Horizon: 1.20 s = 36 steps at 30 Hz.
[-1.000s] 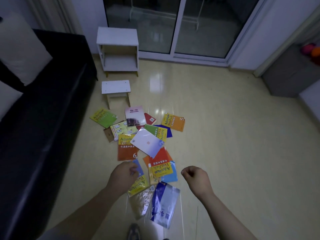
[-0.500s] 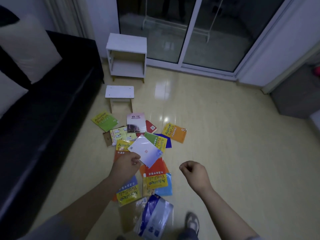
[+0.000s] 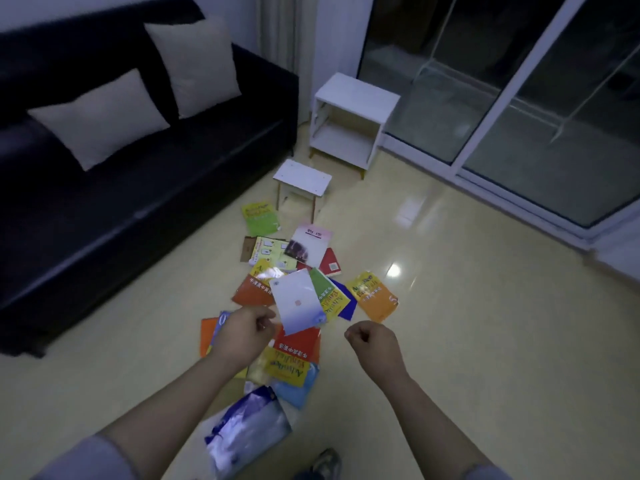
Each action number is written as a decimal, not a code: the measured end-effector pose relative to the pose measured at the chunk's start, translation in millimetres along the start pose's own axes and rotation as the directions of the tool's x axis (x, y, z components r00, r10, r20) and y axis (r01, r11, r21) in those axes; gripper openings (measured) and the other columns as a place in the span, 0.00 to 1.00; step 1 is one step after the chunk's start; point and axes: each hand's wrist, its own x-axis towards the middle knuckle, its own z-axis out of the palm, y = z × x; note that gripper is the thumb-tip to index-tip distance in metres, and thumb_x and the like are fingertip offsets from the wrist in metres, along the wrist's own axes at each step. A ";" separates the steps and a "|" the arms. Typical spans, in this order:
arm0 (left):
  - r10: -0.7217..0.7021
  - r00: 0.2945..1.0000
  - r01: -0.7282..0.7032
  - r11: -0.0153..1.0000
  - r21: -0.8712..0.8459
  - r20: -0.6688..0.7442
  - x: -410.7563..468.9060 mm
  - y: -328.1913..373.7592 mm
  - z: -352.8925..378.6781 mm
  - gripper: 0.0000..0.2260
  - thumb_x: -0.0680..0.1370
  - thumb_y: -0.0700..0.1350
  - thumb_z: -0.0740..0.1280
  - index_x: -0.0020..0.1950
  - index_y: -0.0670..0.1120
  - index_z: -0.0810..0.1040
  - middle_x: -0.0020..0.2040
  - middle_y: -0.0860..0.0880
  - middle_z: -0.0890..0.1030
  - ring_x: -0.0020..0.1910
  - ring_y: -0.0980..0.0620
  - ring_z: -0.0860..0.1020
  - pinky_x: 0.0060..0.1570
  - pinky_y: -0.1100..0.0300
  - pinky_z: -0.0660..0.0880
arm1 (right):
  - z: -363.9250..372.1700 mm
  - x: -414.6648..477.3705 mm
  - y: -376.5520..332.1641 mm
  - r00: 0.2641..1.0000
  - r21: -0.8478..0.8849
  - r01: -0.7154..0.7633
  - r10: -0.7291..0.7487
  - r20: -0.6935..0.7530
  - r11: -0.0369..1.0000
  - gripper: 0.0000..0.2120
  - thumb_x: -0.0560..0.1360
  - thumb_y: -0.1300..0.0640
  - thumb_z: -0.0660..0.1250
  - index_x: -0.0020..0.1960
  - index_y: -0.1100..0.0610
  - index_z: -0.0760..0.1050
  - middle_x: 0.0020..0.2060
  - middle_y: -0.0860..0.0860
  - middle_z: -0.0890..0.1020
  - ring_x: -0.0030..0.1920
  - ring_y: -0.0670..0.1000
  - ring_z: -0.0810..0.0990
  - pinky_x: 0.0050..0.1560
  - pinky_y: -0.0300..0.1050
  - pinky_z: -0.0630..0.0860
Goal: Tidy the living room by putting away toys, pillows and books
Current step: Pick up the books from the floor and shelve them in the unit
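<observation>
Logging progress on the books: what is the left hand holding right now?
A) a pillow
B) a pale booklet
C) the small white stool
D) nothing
B: the left hand pinches the lower edge of the pale booklet over the scattered books on the floor, while the right hand is a fist holding nothing.

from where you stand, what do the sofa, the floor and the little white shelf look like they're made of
Sofa: probably leather or faux leather, black with a soft sheen along the seat edge. Floor: glossy tile or polished stone, going by the mirror-like light spots. White shelf: likely painted or laminated board, flat matt panels; cannot tell which.
</observation>
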 end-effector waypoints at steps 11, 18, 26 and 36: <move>-0.162 0.969 0.144 0.984 -0.105 -0.185 -80.3 1.4 8.0 0.10 0.76 0.41 0.66 0.55 0.43 0.81 0.41 0.51 0.78 0.41 0.54 0.75 0.39 0.65 0.65 | -16.7 -31.7 -6.0 0.972 -0.048 0.175 -0.165 0.165 0.983 0.10 0.75 0.57 0.66 0.36 0.51 0.74 0.29 0.44 0.75 0.33 0.44 0.73 0.33 0.38 0.68; -0.303 0.924 0.251 0.941 -0.228 -0.234 -126.0 -16.1 24.6 0.09 0.75 0.41 0.67 0.54 0.43 0.82 0.41 0.51 0.80 0.42 0.52 0.78 0.40 0.64 0.68 | -10.2 -47.8 -9.3 0.930 -0.081 0.254 -0.221 0.292 0.964 0.09 0.77 0.57 0.64 0.40 0.59 0.79 0.34 0.48 0.80 0.36 0.43 0.76 0.34 0.38 0.71; -0.462 0.830 0.377 0.877 -0.296 -0.312 -90.0 1.1 51.6 0.10 0.76 0.41 0.66 0.55 0.44 0.82 0.49 0.46 0.83 0.46 0.49 0.79 0.42 0.65 0.67 | -10.9 32.2 3.0 0.840 -0.144 0.404 -0.304 0.449 0.903 0.09 0.78 0.53 0.64 0.46 0.58 0.79 0.37 0.45 0.78 0.36 0.36 0.73 0.28 0.28 0.65; -0.706 0.642 0.555 0.698 -0.453 -0.301 24.0 64.1 141.4 0.10 0.76 0.41 0.65 0.54 0.45 0.82 0.45 0.51 0.82 0.44 0.54 0.78 0.37 0.65 0.67 | -33.6 218.8 25.1 0.683 -0.134 0.537 -0.336 0.648 0.833 0.09 0.77 0.59 0.65 0.49 0.63 0.81 0.44 0.55 0.83 0.46 0.53 0.80 0.49 0.46 0.76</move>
